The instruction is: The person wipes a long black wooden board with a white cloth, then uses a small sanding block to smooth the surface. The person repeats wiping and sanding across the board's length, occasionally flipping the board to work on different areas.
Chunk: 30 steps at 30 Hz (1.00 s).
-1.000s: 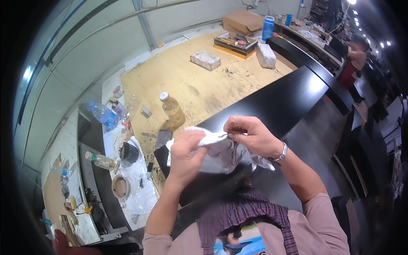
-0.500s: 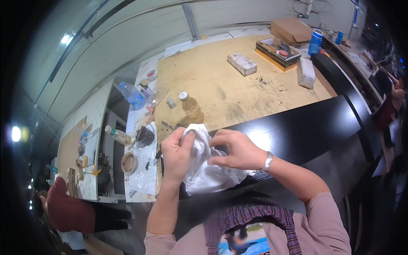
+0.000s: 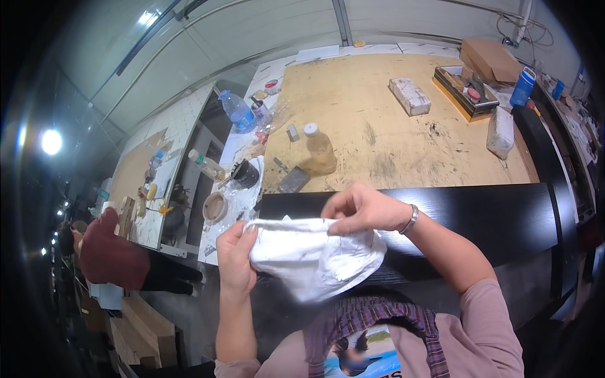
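A white cloth (image 3: pixel 309 258) with faint dark smudges hangs stretched between my two hands, its upper edge folded over. My left hand (image 3: pixel 237 253) pinches one end, thumb on top. At the other end my right hand (image 3: pixel 368 211), with a bracelet at the wrist, grips the upper edge between thumb and fingers. Beyond and partly under the cloth lies a glossy black board (image 3: pixel 466 217). Past the board, a bottle of yellowish liquid with a white cap (image 3: pixel 321 154) stands near a dark flat block (image 3: pixel 293 180).
Wrapped white blocks (image 3: pixel 411 96) and a box of odds and ends (image 3: pixel 465 94) sit on the yellowish tabletop (image 3: pixel 359 75). At left are a black cup (image 3: pixel 244 173), a tape roll (image 3: pixel 215 206) and a large plastic bottle (image 3: pixel 236 112). Another person (image 3: pixel 113 252) stands farther left.
The bunched cloth is now spread out between my hands, which have moved apart. My right hand has shifted right, and the whole view has turned left.
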Tool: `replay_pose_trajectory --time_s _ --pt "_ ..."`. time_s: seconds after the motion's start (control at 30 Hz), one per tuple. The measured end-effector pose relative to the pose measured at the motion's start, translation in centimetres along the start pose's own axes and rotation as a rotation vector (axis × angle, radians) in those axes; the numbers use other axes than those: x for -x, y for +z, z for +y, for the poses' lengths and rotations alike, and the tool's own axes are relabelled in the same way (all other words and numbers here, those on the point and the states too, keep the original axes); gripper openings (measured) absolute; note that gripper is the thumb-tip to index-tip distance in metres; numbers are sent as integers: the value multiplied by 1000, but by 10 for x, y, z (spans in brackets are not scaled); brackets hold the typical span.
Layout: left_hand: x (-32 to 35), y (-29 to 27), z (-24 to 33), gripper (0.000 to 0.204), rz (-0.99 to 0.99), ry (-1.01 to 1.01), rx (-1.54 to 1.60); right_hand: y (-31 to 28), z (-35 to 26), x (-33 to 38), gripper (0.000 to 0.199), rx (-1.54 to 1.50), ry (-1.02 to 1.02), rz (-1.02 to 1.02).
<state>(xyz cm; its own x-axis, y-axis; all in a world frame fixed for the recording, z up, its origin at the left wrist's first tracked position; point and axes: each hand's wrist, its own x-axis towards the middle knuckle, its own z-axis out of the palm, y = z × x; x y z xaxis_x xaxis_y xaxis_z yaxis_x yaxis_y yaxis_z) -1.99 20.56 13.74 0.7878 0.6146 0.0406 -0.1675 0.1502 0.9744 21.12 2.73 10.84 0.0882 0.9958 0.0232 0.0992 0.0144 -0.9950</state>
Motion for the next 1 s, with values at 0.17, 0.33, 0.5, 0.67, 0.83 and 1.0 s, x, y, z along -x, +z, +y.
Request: replay_pose_trajectory --time_s 0.17,0.33,0.5,0.67,0.83,1.0 --pt "2 -23 -5 19 -91 -79 -205 -13 -4 -2 14 -229 30 62" --pt "-35 14 -22 59 -251 296 -780 -13 2 -18 15 -353 23 109" --pt "-47 12 -61 24 -356 -350 -185 -35 19 -40 6 -385 126 125" --pt "-42 -23 -74 33 -193 -300 184 -84 88 -110 18 170 298 513" --pt "-53 -24 -91 50 -129 -284 364 -126 156 -185 56 401 135 799" --pt "-61 -33 -91 42 10 -423 474 -102 127 -225 38 383 387 705"
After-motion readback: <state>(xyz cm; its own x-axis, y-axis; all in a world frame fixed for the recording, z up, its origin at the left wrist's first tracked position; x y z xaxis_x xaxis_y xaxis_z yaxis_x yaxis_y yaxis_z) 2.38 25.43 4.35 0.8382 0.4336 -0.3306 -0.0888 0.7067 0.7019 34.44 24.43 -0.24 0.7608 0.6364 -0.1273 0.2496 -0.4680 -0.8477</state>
